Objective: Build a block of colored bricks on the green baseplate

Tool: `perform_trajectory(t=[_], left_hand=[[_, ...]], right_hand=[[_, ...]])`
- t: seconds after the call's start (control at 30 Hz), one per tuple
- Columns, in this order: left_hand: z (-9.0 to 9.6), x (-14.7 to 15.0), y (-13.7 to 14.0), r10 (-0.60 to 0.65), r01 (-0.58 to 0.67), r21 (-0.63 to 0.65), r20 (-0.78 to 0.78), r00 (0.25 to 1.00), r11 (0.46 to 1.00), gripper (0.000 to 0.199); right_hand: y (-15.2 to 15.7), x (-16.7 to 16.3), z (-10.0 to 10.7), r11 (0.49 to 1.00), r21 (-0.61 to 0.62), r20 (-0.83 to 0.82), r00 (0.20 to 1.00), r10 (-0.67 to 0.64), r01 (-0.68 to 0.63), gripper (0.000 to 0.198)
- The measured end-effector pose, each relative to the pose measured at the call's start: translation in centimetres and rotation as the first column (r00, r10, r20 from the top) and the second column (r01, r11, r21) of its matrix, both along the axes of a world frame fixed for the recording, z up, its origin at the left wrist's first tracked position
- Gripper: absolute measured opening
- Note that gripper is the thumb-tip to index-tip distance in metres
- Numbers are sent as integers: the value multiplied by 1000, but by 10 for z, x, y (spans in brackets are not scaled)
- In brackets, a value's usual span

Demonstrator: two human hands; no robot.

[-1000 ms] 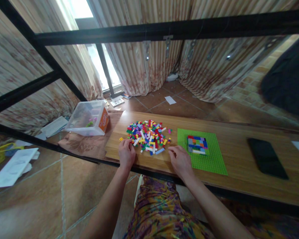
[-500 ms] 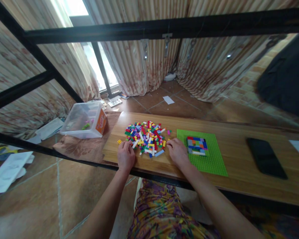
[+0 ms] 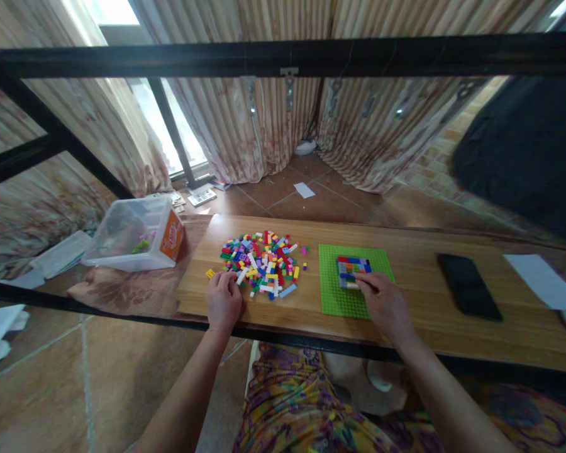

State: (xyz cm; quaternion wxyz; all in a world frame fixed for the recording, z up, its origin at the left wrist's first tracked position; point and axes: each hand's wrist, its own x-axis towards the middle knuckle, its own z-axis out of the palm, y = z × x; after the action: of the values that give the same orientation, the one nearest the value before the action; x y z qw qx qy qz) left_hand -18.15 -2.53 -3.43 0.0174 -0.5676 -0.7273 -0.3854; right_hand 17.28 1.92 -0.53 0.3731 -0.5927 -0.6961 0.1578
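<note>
My right hand (image 3: pixel 385 306) is closed in a pinch on a blue brick (image 3: pixel 346 276), over the near part of a square build of coloured bricks (image 3: pixel 358 262). That build sits on a green baseplate (image 3: pixel 329 296), with red, blue, grey and purple bricks along its edges. My fingers cover its near right corner. My left hand (image 3: pixel 224 302) rests on the table at the near left edge of a loose brick pile (image 3: pixel 264 261). Its fingers are curled together, and whatever they may hold is hidden. A white brick (image 3: pixel 241 277) lies right beside its fingertips.
A black phone (image 3: pixel 469 286) and a white sheet of paper (image 3: pixel 544 280) lie right of the baseplate on the wooden table (image 3: pixel 419 296). At the left stands a clear plastic box (image 3: pixel 117 233) with an orange label. A black metal bar (image 3: pixel 170 60) crosses beyond the table.
My right hand has moved right from the edge of the pile to the build on the baseplate, with a blue brick now showing in its fingers. The left hand stays by the pile.
</note>
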Motion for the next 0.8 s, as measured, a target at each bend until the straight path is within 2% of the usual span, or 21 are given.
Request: perform_trajectory(t=[0.1,0.3,0.5,0.8], left_hand=[[-1,0,0,7,-7,-1,-7,1000,1000,20],[-1,0,-1,-3,3,-1,1,1000,1000,20],[-1,1,-1,1,-1,-14,5,1000,1000,20],[0,0,-1,-8,9,-8,1,1000,1000,20]], right_hand=[[14,12,0,1000,18,37,999,23,-23,33],[31,12,-4,989,9,135,980,145,-148,30],[35,17,-8,982,-15,250,950,185,-187,28],[37,21,-10,971,-18,304,924,231,-237,28]])
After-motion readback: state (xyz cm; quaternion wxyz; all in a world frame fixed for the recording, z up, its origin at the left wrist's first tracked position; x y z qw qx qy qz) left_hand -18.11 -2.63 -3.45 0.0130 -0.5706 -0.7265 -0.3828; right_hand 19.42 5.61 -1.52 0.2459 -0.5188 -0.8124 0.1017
